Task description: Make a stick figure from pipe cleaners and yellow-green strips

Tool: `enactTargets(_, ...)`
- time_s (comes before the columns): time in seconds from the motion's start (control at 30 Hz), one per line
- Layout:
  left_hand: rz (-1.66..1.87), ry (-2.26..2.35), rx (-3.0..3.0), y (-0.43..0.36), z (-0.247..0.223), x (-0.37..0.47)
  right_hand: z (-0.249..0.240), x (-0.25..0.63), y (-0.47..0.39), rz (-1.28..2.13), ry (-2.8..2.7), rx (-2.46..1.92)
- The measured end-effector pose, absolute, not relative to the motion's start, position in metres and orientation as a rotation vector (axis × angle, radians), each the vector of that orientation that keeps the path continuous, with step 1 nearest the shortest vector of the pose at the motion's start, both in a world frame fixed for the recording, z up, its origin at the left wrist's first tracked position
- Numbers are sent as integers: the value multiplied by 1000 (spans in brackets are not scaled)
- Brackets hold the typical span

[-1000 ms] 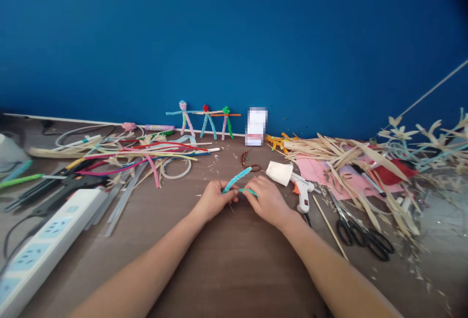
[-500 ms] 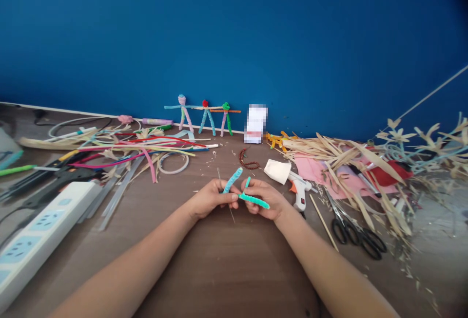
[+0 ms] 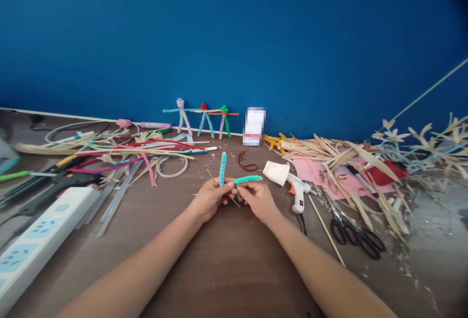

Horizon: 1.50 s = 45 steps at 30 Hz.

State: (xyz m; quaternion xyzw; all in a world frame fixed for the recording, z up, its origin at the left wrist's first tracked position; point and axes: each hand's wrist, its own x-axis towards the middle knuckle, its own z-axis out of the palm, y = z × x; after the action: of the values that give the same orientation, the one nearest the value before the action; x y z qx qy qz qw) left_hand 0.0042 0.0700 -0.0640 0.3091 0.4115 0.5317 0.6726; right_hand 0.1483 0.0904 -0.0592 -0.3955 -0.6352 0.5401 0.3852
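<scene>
Above the brown tabletop (image 3: pixel 226 269), my left hand (image 3: pixel 211 200) pinches an upright, fuzzy light-blue stem (image 3: pixel 223 168), a thin straight wire (image 3: pixel 236 202) slanting through the same fingers. Just beside it, my right hand (image 3: pixel 260 202) grasps a bent, fuzzy teal-green stem (image 3: pixel 248 179), with the white, orange-triggered glue gun (image 3: pixel 300 195) lying farther right.

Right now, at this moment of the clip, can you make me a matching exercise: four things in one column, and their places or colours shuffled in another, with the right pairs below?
Things
1. blue stem
2. green stem
3. beads
4. glue gun

Places or colours
A. white, with some orange
B. at the fingertips of the right hand
C. brown, on the table beyond the hands
D. sticking up from the left hand

Right pairs: 1-D, 2-B, 3-C, 4-A
</scene>
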Motion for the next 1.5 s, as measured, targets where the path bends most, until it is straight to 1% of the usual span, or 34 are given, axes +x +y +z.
enactTargets(0.1,1226,1019,723,69,-63,7,-62,146,88,1247,-1743,-1041)
enactTargets(0.17,1248,1065,731,68,-62,9,-62,146,86,1103,-1830,-1091)
enactTargets(0.33,1289,1205,875,69,-61,9,-52,150,78,540,-2196,-1130)
enactTargets(0.47,1260,1338,947,68,-58,9,-41,155,76,204,-2420,-1144)
enactTargets(0.57,1222,1377,1015,67,-56,8,-35,159,78,54,-2478,-1096)
enactTargets(0.63,1187,1357,1086,67,-57,7,-32,160,80,41,-2456,-1019)
enactTargets(0.7,1131,1323,1132,67,-59,6,-29,162,83,118,-2412,-928)
enactTargets(0.8,1037,1251,1182,68,-60,3,-29,164,89,400,-2316,-899)
enactTargets(0.87,963,1165,1247,67,-59,1,-33,165,94,731,-2236,-979)
enactTargets(0.93,873,1072,1300,66,-56,0,-38,166,98,1191,-2103,-1057)
enactTargets(1.0,817,1007,1303,64,-53,-1,-43,167,102,1670,-1869,-1014)
enactTargets(1.03,806,986,1295,63,-52,-1,-45,167,102,1853,-1731,-959)
enactTargets(1.1,816,962,1267,62,-51,-1,-48,167,103,2064,-1495,-857)
enactTargets(1.2,866,966,1204,61,-53,1,-50,165,103,2154,-1303,-845)
enactTargets(1.3,988,990,1118,63,-56,2,-53,163,101,2164,-1229,-883)
enactTargets(1.4,1139,1037,1028,66,-59,3,-55,159,98,2025,-1304,-929)
enactTargets(1.5,1211,1114,990,68,-60,3,-56,152,93,1843,-1429,-989)
